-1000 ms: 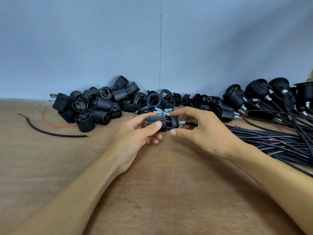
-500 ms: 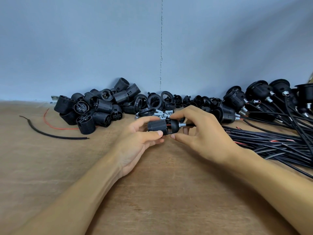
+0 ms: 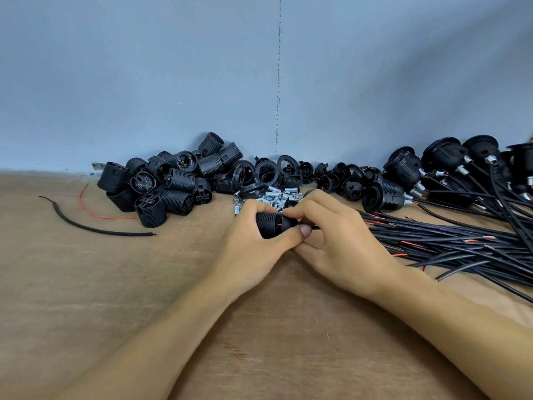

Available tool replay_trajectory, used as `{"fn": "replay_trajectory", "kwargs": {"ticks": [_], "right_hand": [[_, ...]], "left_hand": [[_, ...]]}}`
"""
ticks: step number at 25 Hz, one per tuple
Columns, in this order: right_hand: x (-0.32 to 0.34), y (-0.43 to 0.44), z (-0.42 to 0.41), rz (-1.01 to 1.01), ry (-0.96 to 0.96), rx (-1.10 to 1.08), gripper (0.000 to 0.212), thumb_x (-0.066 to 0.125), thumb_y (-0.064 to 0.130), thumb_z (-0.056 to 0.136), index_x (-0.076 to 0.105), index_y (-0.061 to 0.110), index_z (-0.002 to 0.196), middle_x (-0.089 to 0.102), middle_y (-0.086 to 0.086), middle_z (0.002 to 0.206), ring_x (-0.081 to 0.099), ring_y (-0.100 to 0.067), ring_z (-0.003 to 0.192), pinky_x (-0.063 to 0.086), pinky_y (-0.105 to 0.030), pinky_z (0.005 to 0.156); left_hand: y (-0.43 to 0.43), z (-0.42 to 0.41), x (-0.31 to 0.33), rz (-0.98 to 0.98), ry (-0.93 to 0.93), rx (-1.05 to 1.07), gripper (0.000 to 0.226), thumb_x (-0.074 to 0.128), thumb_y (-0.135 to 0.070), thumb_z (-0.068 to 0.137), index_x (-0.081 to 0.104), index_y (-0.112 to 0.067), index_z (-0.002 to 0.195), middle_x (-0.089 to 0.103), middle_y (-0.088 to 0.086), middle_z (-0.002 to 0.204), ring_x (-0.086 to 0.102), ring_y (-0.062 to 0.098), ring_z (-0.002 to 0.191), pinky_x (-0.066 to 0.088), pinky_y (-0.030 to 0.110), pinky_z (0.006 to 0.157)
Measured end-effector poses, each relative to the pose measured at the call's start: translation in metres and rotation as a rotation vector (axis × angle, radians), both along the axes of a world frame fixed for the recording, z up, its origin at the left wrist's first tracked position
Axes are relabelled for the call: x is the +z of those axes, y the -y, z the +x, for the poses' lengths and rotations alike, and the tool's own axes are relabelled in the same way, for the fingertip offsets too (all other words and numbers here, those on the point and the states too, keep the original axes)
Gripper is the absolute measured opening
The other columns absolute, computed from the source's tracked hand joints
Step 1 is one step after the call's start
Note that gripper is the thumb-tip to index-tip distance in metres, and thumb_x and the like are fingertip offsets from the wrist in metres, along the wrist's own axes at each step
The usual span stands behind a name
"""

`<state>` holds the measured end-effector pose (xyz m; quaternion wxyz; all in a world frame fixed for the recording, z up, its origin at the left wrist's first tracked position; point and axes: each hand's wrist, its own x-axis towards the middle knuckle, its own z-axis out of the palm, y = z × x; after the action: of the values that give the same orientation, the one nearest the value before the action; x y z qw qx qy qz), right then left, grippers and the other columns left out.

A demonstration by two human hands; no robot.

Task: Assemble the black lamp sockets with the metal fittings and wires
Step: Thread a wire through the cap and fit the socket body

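Observation:
My left hand [image 3: 253,243] grips the ribbed body of a black lamp socket [image 3: 269,226] lying sideways just above the wooden table [image 3: 144,298]. My right hand [image 3: 331,235] holds the socket's rounded cap end, its fingers curled over the top, and a black wire [image 3: 315,227] leaves that end between its fingers. A sliver of red wire shows at the joint. The metal fitting on the cap is hidden by my fingers. Loose metal fittings [image 3: 277,196] lie in a small pile right behind my hands.
A heap of ribbed socket bodies [image 3: 170,183] sits at the back left, loose black rings and caps [image 3: 288,174] along the wall. Wired sockets [image 3: 432,171] and a bundle of black wires [image 3: 447,241] fill the right. A cut black wire [image 3: 95,229] and red strand [image 3: 98,213] lie left.
Both hands have closed in over the socket. My right fingers now cover the cap and the metal fitting that showed before, and my left thumb has slid along the underside toward the cap.

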<state>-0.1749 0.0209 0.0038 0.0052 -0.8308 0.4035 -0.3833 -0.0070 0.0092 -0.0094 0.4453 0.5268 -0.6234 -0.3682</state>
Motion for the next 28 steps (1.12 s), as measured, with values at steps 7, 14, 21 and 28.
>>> {"fn": "replay_trajectory", "kwargs": {"ticks": [7,14,21,28], "right_hand": [[0.000,-0.001,-0.003,0.012,-0.052,0.012,0.037,0.074,0.006,0.081,0.068,0.018,0.116,0.055,0.007,0.096,0.057,-0.012,0.086,0.049,-0.032,0.077],[0.001,-0.005,-0.003,-0.012,-0.050,-0.009,0.029,0.075,0.011,0.082,0.069,0.011,0.111,0.047,0.011,0.091,0.054,-0.010,0.080,0.048,-0.031,0.073],[0.000,-0.005,-0.001,-0.019,-0.045,-0.043,0.030,0.074,0.008,0.080,0.070,0.010,0.110,0.047,0.011,0.090,0.053,-0.009,0.080,0.047,-0.029,0.071],[0.005,0.000,-0.005,0.095,0.010,-0.063,0.042,0.070,0.050,0.083,0.068,0.026,0.118,0.062,0.015,0.098,0.060,-0.007,0.091,0.052,-0.038,0.081]], "left_hand": [[0.002,-0.001,-0.003,-0.010,-0.005,-0.024,0.055,0.074,-0.068,0.053,0.060,-0.038,0.097,0.072,-0.010,0.091,0.067,0.003,0.085,0.057,0.036,0.083],[0.003,-0.002,-0.003,0.035,-0.115,-0.058,0.050,0.083,-0.054,0.053,0.061,-0.037,0.095,0.072,-0.012,0.080,0.066,0.002,0.076,0.054,0.027,0.075],[0.003,-0.004,-0.001,0.083,-0.195,-0.074,0.053,0.085,-0.047,0.055,0.062,-0.033,0.100,0.073,-0.009,0.086,0.065,-0.001,0.077,0.051,0.023,0.073],[0.006,0.003,0.008,0.040,-0.080,-0.098,0.062,0.064,-0.079,0.068,0.069,-0.022,0.091,0.070,0.004,0.065,0.060,0.012,0.053,0.044,0.028,0.051]]}}
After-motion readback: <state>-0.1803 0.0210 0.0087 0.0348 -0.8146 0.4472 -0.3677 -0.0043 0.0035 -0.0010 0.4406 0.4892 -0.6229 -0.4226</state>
